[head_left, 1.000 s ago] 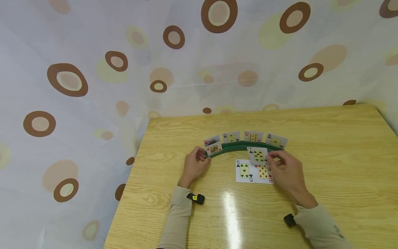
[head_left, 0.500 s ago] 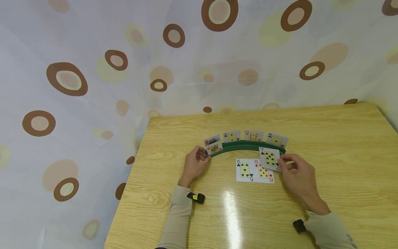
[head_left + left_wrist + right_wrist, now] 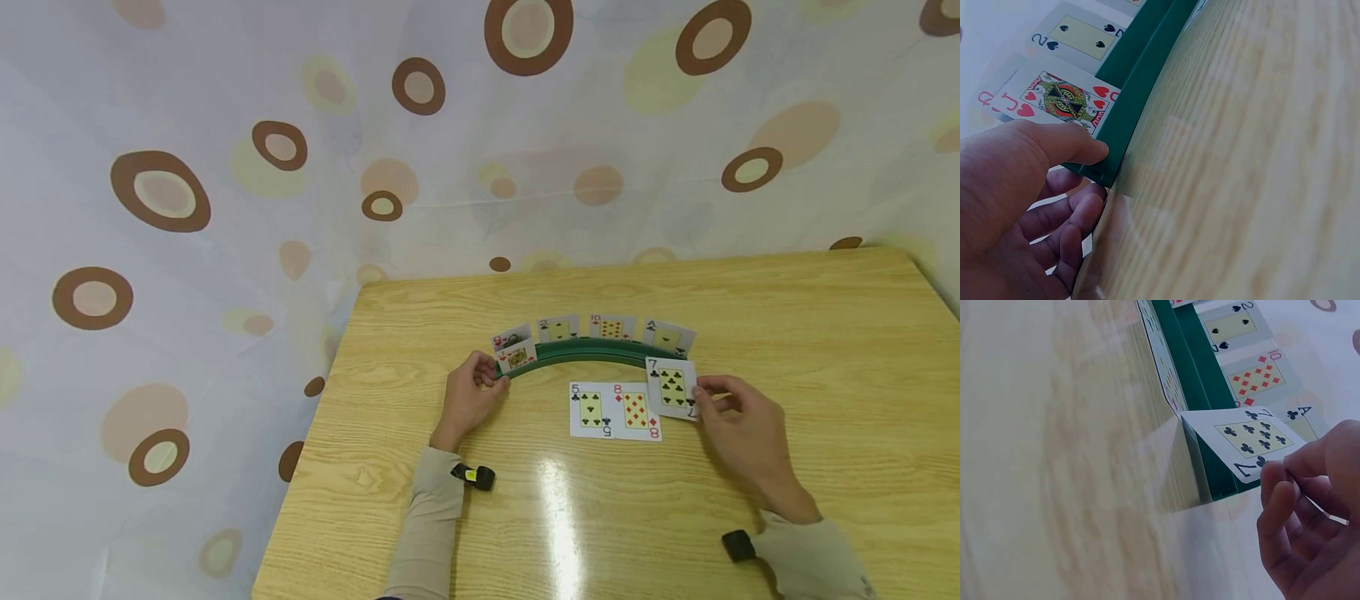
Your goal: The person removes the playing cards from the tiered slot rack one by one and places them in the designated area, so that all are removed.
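Note:
A curved green card holder (image 3: 592, 354) stands on the wooden table (image 3: 825, 333) with several cards upright in it. My left hand (image 3: 471, 400) grips the holder's left end (image 3: 1100, 164) beside the jack of hearts (image 3: 1063, 100). My right hand (image 3: 738, 421) pinches the seven of clubs (image 3: 671, 387) by its right edge, just right of the five of clubs (image 3: 590, 410) and the eight of diamonds (image 3: 636, 411), which lie face up in front of the holder. In the right wrist view the seven of clubs (image 3: 1250, 434) tilts above the table near the holder's right end (image 3: 1210, 462).
A cloth with brown and yellow rings (image 3: 300, 150) hangs behind and to the left of the table. The table's left edge (image 3: 315, 450) runs close to my left forearm. Bare wood lies to the right and at the front.
My right hand has carried the seven of clubs to the right, from over the flat cards to just beyond the eight of diamonds. The left hand has stayed put.

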{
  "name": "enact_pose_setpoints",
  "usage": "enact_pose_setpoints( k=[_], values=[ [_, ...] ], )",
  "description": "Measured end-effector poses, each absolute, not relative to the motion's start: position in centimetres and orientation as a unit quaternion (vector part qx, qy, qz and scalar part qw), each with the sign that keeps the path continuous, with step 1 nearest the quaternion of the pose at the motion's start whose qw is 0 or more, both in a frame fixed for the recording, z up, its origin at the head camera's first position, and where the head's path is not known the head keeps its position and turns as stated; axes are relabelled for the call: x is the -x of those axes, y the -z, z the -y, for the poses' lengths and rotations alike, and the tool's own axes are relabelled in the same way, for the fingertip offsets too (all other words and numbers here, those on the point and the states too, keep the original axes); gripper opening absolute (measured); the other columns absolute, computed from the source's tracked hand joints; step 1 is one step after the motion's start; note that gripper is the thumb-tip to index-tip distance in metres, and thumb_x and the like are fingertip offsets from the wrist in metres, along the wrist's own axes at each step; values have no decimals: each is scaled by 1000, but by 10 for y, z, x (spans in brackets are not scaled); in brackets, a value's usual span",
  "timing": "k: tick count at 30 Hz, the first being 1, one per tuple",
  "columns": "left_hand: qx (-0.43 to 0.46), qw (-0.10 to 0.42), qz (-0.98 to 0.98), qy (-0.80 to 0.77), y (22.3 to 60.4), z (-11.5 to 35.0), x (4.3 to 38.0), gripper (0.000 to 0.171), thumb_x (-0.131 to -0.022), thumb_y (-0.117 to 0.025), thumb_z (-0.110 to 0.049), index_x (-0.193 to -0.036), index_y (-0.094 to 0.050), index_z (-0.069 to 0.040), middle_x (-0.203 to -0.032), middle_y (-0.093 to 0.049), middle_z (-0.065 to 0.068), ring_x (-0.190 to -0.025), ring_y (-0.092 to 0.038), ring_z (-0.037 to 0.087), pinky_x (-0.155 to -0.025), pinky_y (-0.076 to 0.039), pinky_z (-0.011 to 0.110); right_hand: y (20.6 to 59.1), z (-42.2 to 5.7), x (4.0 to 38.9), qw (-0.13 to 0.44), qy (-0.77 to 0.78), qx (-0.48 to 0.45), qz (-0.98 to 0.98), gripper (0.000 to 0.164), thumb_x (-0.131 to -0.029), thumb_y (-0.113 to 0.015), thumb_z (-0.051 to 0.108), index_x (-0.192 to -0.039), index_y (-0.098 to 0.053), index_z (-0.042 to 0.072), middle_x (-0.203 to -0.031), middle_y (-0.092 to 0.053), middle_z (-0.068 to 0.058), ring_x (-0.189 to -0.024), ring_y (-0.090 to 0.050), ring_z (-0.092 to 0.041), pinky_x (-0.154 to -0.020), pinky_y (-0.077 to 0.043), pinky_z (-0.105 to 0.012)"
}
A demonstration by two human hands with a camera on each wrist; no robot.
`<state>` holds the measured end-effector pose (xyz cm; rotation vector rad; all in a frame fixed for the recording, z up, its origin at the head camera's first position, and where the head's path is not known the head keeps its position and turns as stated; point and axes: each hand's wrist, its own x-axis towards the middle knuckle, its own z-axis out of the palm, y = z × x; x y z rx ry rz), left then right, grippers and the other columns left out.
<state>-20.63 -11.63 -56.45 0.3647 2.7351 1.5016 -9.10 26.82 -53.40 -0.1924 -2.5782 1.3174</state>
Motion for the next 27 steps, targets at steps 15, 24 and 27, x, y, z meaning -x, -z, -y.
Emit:
enact_pose_setpoints(
  k=[15,24,27],
  values=[
    [-119,-5,-868,-482,564,116,208,21,-99,-79,-10,-114,-68,-2,-102,-74,17,-87,-67,18,-80,-55,22,538,-288,87,70,-402,86,909,32,-107,-69,19,-129,-74,-4,-112,-77,-26,-76,-52,15,-62,-45,-13],
    [-113,-1,-871,-478,563,116,206,21,-99,-79,-11,-115,-68,-3,-103,-74,15,-86,-65,12,-81,-57,23,542,-293,88,51,-387,75,918,32,-105,-71,14,-130,-73,-6,-106,-76,-23,-73,-53,9,-62,-45,-15],
    [-111,0,-873,-476,563,116,205,21,-99,-79,-11,-115,-68,-3,-103,-74,15,-86,-65,12,-81,-56,22,542,-293,90,40,-385,79,919,32,-105,-71,13,-131,-72,-6,-106,-76,-24,-73,-56,4,-60,-46,-17]
  ],
)
